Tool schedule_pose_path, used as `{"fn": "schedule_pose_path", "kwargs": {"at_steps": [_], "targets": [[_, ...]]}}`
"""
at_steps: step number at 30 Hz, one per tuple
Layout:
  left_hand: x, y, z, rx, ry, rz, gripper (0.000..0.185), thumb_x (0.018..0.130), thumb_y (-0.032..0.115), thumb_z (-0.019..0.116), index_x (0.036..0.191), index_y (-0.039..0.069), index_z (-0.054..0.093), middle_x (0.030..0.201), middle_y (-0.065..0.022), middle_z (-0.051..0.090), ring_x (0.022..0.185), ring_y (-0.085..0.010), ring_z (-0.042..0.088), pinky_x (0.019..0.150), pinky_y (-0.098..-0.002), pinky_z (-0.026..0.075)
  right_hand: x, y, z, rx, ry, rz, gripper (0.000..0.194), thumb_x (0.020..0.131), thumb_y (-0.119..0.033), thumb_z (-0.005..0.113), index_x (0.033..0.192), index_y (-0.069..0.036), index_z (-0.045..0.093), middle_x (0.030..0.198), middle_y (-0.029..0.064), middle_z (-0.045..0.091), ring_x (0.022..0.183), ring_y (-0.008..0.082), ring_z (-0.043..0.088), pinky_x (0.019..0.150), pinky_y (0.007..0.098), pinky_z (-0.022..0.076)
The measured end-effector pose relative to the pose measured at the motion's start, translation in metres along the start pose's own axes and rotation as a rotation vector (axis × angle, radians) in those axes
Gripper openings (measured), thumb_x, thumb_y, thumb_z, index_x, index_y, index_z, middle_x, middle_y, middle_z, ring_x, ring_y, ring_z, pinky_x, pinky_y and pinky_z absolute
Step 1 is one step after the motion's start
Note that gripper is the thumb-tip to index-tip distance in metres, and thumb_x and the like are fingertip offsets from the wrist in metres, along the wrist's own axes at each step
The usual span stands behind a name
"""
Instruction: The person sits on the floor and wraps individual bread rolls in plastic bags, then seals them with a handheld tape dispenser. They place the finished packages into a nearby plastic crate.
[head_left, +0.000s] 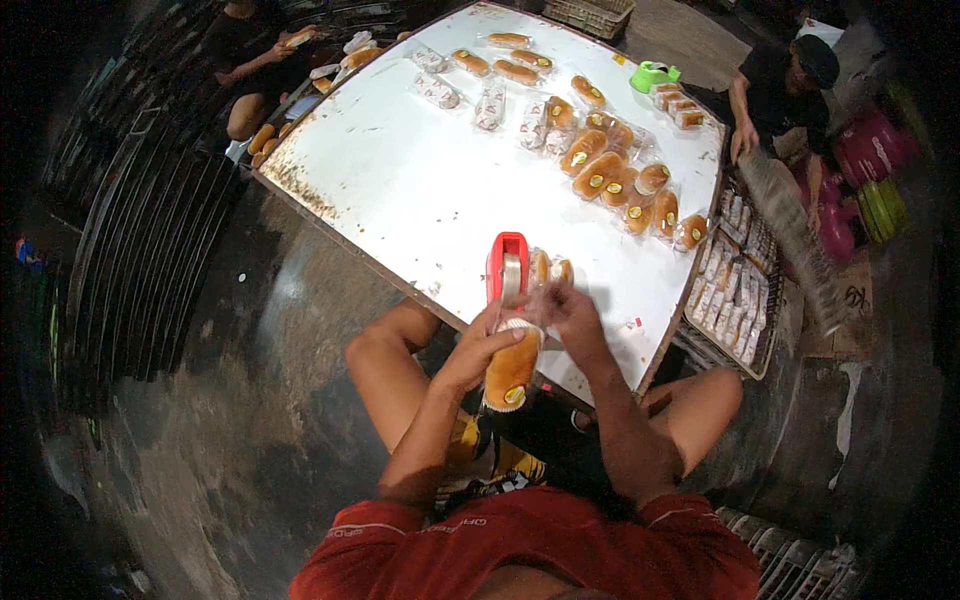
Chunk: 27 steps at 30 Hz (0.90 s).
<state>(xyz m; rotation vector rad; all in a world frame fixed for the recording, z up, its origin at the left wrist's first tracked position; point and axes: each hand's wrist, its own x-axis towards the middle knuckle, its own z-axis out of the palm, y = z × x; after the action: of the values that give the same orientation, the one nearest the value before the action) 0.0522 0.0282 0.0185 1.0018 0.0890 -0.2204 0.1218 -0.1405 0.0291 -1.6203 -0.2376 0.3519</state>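
My left hand (480, 349) grips a long bread roll (511, 367) in clear plastic, with a yellow sticker near its lower end and white pleated paper under it. The fingers of my right hand (576, 311), blurred by motion, are closed at the gathered plastic (534, 306) at the roll's top end. Just beyond my left hand, a red tape dispenser (495, 266) with a roll of clear tape (511, 276) stands on the white table (375, 180). Wrapped rolls (561, 270) lie right beside the dispenser, partly hidden by my right hand.
Several wrapped rolls (589, 150) spread over the table's far and right side, near a green tape dispenser (652, 76). A crate (761, 367) of packed rolls sits right of the table. One person (780, 97) is at the right, another (244, 52) at the far left holding bread.
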Motion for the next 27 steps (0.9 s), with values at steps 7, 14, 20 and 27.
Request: {"fn": "schedule_pose_path", "kwargs": {"at_steps": [7, 14, 20, 27], "targets": [[-0.016, -0.032, 0.016, 0.012, 0.07, -0.061, 0.019, 0.097, 0.019, 0.061, 0.106, 0.002, 0.064, 0.092, -0.0031, 0.066, 0.08, -0.0102, 0.063, 0.074, -0.0241, 0.05, -0.041, 0.012, 0.008, -0.111, 0.276, -0.143, 0.019, 0.092, -0.017, 0.064, 0.084, 0.0, 0.063, 0.075, 0.0013, 0.061, 0.071, 0.0132, 0.056, 0.068, 0.03, 0.0472], [-0.025, -0.045, 0.025, 0.202, 0.175, -0.034, 0.033, 0.103, 0.028, 0.053, 0.1, -0.002, 0.067, 0.092, -0.0068, 0.068, 0.085, -0.012, 0.063, 0.076, -0.0263, 0.05, -0.066, 0.023, 0.013, 0.117, 0.287, 0.103, 0.026, 0.097, -0.019, 0.053, 0.089, 0.004, 0.062, 0.08, 0.0096, 0.064, 0.073, 0.0178, 0.059, 0.068, 0.0358, 0.0473], [-0.03, -0.053, 0.035, 0.195, 0.189, 0.241, 0.043, 0.107, 0.029, 0.044, 0.092, -0.003, 0.069, 0.094, -0.0015, 0.064, 0.087, -0.011, 0.056, 0.079, -0.0277, 0.045, -0.069, 0.042, 0.002, -0.173, 0.002, 0.158, 0.027, 0.098, -0.019, 0.052, 0.101, 0.004, 0.065, 0.091, 0.012, 0.066, 0.087, 0.0193, 0.062, 0.082, 0.0313, 0.0485], [-0.01, -0.055, 0.009, 0.575, 0.272, 0.198, 0.031, 0.105, 0.026, 0.048, 0.11, -0.001, 0.064, 0.097, -0.0064, 0.067, 0.088, -0.0144, 0.062, 0.08, -0.0293, 0.05, -0.085, 0.037, 0.021, -0.023, 0.258, -0.227, 0.017, 0.093, -0.009, 0.059, 0.093, 0.006, 0.067, 0.093, 0.0054, 0.061, 0.089, 0.0133, 0.056, 0.084, 0.0279, 0.0433]]}}
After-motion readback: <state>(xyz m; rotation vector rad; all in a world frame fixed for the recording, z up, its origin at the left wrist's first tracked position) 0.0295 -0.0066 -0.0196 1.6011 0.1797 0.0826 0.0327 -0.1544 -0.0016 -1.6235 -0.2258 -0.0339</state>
